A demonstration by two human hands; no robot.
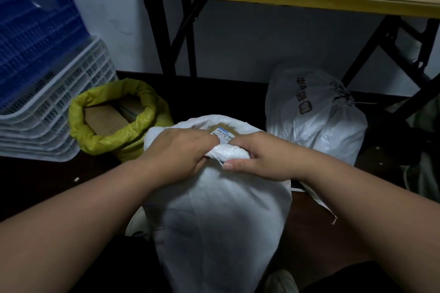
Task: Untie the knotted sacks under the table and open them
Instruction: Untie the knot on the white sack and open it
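Both forearms bare from elbow to wrist; no sleeves in view. Left hand (177, 150) and right hand (258, 157) bare, without gloves, rings or watch. Right thumbnail short, unpainted. Dark trousers along near edge. Pale shoe (281, 280) near right; another pale shoe (139, 223) near left, dark laces.

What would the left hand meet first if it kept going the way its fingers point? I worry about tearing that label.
Probably the right hand: the left hand points rightward along the white sack rim both grip. The labelled box lies just beyond; depth is unclear.
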